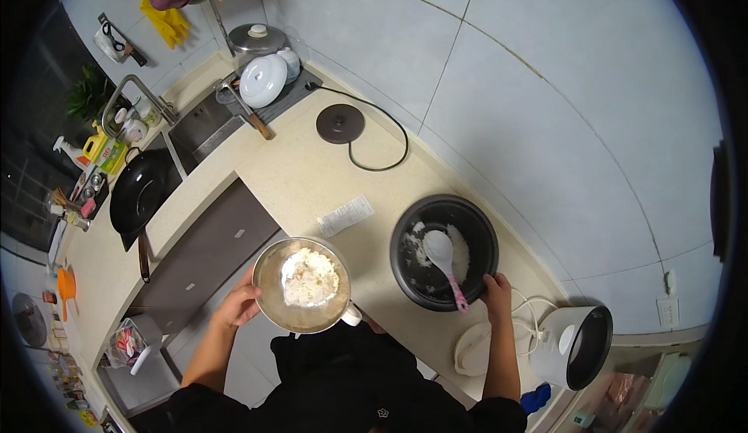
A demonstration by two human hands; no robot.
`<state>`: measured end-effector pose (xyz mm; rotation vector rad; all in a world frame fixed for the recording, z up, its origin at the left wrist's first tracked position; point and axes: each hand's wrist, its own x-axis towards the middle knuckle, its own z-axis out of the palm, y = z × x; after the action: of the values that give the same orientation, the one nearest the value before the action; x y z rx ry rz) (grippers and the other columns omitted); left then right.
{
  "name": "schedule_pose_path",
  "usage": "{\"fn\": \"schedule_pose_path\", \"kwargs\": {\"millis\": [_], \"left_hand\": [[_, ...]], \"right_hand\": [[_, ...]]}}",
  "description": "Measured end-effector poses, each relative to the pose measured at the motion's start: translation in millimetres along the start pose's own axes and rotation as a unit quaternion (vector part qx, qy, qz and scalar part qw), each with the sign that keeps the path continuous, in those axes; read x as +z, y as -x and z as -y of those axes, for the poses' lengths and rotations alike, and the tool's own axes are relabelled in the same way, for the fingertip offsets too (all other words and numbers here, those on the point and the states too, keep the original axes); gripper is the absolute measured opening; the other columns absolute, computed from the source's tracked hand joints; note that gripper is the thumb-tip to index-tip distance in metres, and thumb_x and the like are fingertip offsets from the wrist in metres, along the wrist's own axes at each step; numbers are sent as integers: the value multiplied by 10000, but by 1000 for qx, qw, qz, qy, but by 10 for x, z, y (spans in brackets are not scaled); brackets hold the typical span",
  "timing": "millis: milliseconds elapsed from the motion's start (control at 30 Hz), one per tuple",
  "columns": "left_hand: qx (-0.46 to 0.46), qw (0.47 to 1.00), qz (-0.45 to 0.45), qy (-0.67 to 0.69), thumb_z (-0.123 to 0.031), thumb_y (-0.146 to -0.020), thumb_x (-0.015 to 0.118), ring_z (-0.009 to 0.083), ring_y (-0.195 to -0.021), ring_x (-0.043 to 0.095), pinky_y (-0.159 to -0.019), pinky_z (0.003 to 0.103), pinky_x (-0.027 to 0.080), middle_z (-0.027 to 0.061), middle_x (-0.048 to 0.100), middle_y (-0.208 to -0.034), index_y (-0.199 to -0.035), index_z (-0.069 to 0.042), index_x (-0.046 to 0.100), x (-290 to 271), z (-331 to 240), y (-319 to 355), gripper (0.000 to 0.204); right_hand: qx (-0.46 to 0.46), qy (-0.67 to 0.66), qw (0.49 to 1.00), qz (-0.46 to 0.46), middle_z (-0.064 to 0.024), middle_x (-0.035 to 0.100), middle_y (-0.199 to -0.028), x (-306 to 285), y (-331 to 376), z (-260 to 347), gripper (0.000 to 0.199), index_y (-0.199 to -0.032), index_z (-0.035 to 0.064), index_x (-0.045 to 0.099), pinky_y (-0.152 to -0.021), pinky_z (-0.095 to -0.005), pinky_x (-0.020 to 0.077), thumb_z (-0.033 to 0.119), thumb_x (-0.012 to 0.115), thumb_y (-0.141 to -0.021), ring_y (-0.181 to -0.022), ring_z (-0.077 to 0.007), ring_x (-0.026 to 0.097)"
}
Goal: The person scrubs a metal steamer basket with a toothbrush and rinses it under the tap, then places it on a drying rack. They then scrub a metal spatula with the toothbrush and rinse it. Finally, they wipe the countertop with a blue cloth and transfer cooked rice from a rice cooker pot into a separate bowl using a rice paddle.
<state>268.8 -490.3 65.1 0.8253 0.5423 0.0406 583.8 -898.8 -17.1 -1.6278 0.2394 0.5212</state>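
Note:
My left hand (238, 305) is closed on the rim of a shiny metal bowl (270, 308), lifted in front of me at the counter's edge. A mound of white rice (309, 279) lies in it, and a short pale handle (352, 314) sticks out at its lower right. My right hand (496, 294) grips the near right rim of a black rice cooker pot (403, 277) on the counter. Inside that pot, a white rice paddle (439, 250) with a pink patterned handle rests among some leftover rice (458, 255).
A printed paper slip (346, 215) lies beyond the bowl. Farther back are a round kettle base (340, 123) with its cord and the sink (206, 125). A black wok (140, 187) stands left, its handle over the edge. The white cooker body (552, 343) is tipped at right.

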Motion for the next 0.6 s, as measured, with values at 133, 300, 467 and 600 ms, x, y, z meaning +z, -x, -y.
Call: {"fn": "schedule_pose_path", "kwargs": {"millis": [133, 300, 467, 600], "left_hand": [[15, 997, 51, -59, -97, -752, 505, 164, -1106, 476, -877, 280, 449, 95, 449, -1215, -1330, -77, 290, 226, -241, -315, 617], [-110, 972, 62, -199, -154, -754, 541, 108, -929, 534, -722, 230, 473, 58, 527, -1055, -1268, -63, 374, 291, -270, -1072, 548], [-194, 903, 73, -377, -223, -761, 544, 54, -774, 501, -609, 194, 422, 4, 555, -917, -1200, -50, 477, 436, -97, -1764, 477], [-250, 855, 127, -438, -274, -742, 540, 49, -773, 476, -622, 202, 404, -17, 546, -899, -1181, -83, 522, 468, 110, -2123, 479]], "right_hand": [[-252, 303, 905, -158, -82, 538, -789, -137, 193, 128, 164, -925, 6, 549, -603, -304, 450, 92, 584, -790, -668, -200, 521], [-290, 379, 876, -72, -169, 551, -923, 294, 720, 530, 283, -982, -3, 553, -766, -375, 426, 99, 636, -731, -844, -314, 530], [-245, 601, 760, 27, -146, 606, -850, 512, 726, 419, 316, -960, 48, 578, -718, -412, 459, 202, 678, -702, -826, -337, 560], [-246, 583, 774, 7, -142, 617, -801, 527, 674, 322, 258, -938, 60, 578, -694, -430, 466, 177, 632, -714, -802, -342, 573]]}}
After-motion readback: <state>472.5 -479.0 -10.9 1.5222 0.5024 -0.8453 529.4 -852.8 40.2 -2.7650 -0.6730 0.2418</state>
